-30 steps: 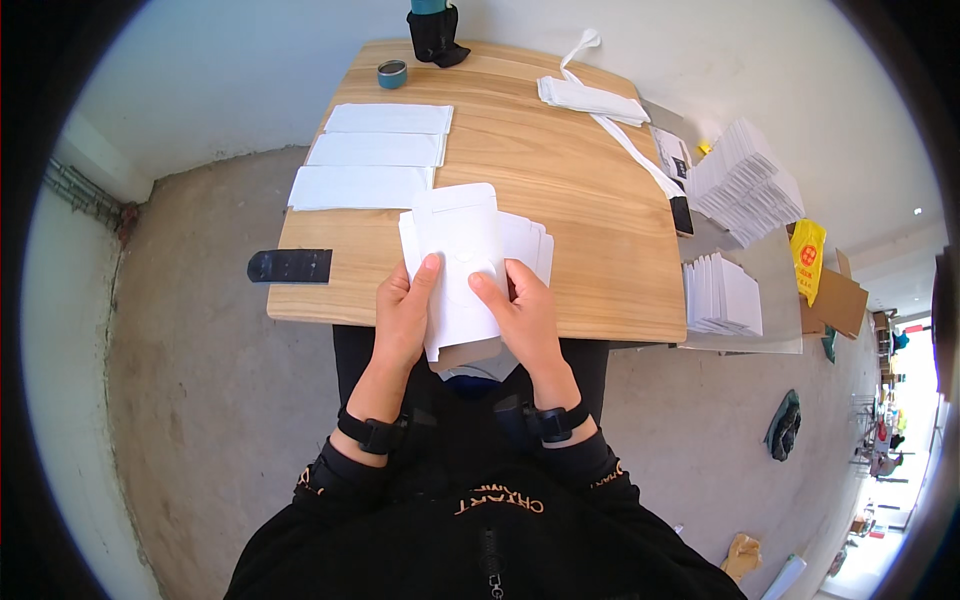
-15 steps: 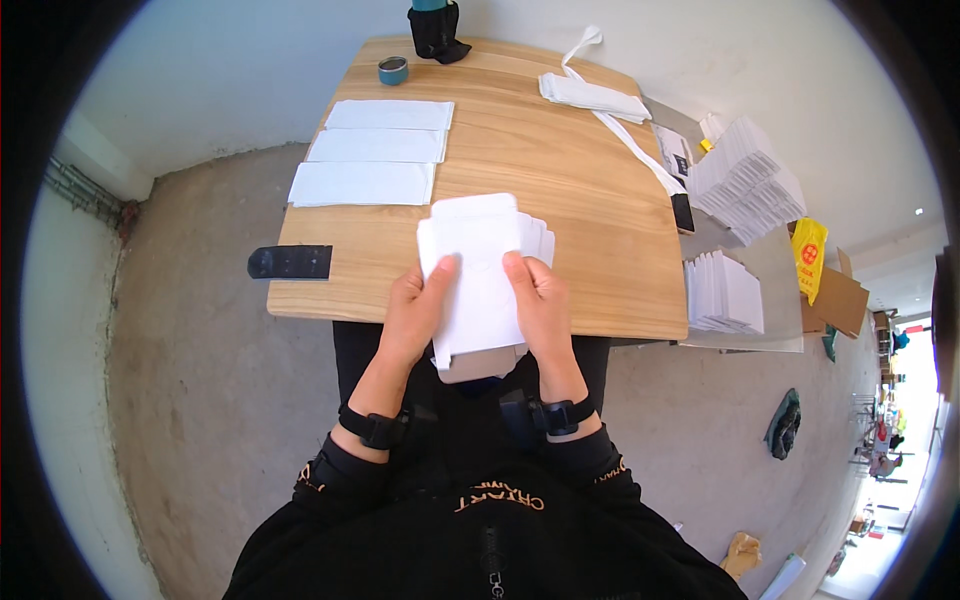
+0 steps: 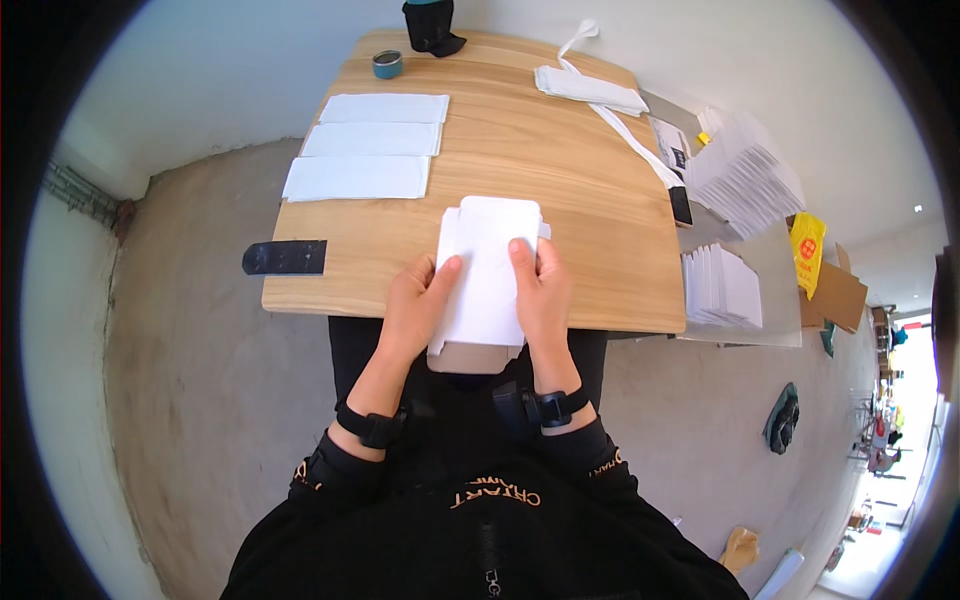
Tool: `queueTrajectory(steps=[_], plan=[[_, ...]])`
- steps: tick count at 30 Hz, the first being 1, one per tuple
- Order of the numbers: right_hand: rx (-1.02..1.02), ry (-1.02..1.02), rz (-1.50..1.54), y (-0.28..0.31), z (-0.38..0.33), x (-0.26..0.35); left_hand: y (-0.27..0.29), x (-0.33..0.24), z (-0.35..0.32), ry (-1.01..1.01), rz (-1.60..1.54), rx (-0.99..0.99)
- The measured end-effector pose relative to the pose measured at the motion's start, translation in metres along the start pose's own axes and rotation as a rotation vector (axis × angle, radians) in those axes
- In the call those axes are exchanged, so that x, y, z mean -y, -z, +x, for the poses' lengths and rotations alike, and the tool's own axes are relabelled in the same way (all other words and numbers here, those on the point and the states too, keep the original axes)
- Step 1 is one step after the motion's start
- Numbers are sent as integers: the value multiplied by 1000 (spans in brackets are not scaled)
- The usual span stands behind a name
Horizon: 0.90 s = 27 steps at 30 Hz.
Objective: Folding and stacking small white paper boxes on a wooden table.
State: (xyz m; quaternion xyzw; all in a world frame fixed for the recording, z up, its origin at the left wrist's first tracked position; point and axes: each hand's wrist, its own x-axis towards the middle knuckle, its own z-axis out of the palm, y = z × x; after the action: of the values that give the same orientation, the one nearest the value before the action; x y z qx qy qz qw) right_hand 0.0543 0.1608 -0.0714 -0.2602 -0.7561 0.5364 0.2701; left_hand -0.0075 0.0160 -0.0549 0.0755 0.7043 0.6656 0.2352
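A small stack of flattened white cardboard cartons [image 3: 487, 270] is held upright-lengthwise over the front edge of the wooden table [image 3: 580, 220]. My left hand [image 3: 413, 308] grips its left side, thumb flat on the top carton. On the right side, my right hand [image 3: 543, 300] grips it the same way, with its fingers curled round the edge. A grey-brown inner flap shows at the stack's near end. The cartons underneath are mostly hidden by the top one.
Three rows of white folded sheets [image 3: 357, 178] lie at the table's left. A black strip [image 3: 285, 257] overhangs the left edge. At the back are a teal cup [image 3: 387, 65] and a white bundle [image 3: 590, 90] with a strap. More cartons [image 3: 722, 287] stand on a side surface at right.
The cartons, fanned out to the right before, are now more evenly lined up between my hands. My right hand has shifted slightly up along the edge.
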Motion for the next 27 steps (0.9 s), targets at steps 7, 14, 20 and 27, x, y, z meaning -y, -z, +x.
queueTrajectory(steps=[7,14,20,27], plan=[[180,-587,877,15,0,19,-14,-9,-9,154,-182,158],[562,-449,1300,10,-8,-16,-21,-6,-7,348,-428,236],[583,-416,1328,13,-6,-7,-23,11,-3,149,-331,218],[334,-512,1541,33,6,9,-2,-4,-2,-158,-252,395]])
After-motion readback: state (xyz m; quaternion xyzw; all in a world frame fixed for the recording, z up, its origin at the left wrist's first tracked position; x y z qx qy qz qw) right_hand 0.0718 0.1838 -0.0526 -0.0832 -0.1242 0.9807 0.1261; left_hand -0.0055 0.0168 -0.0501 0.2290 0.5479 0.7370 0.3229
